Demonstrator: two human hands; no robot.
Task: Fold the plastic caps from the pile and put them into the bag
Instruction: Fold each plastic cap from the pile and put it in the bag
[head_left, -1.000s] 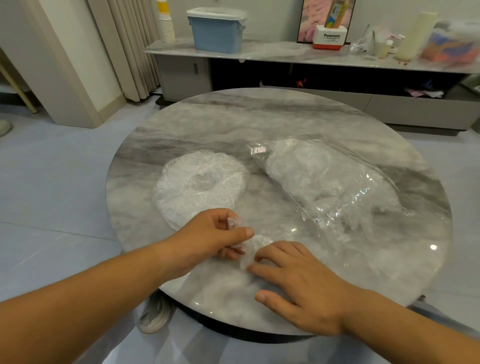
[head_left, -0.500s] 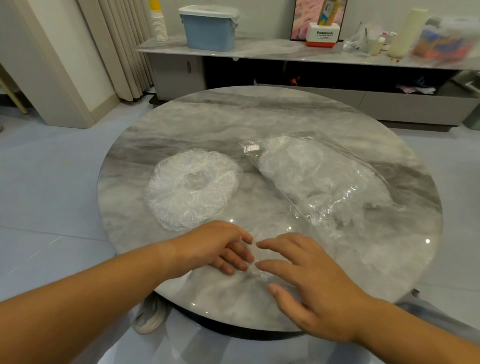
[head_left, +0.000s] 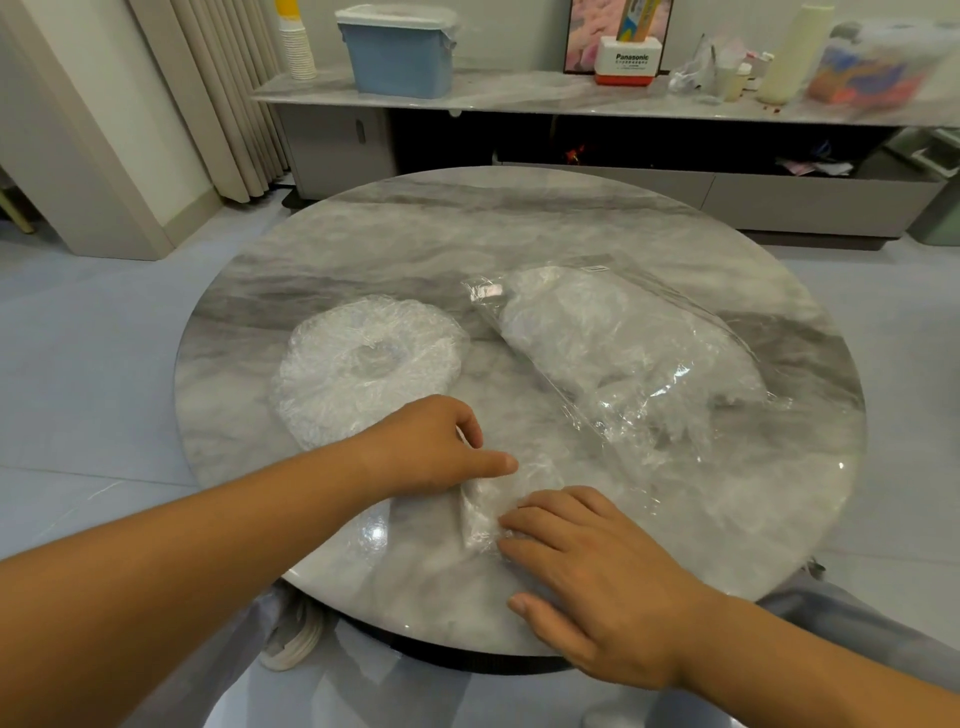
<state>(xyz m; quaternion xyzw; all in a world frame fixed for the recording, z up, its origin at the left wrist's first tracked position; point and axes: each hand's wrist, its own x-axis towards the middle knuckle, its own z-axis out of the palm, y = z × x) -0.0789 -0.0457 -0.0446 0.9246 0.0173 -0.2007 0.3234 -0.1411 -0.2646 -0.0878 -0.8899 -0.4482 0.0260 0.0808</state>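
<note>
The folded cap (head_left: 485, 514) lies near the near edge of the table (head_left: 519, 218), my left hand (head_left: 431, 447) pinching its far end, my right hand (head_left: 597, 577) pressing it with straight fingers, the pile of caps (head_left: 363, 364) beyond on the left, the bag (head_left: 623, 353) on the right.

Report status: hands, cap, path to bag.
Left hand pinches end of folded cap. Right hand presses it flat, fingers straight. Bag beyond, nothing between.
</note>
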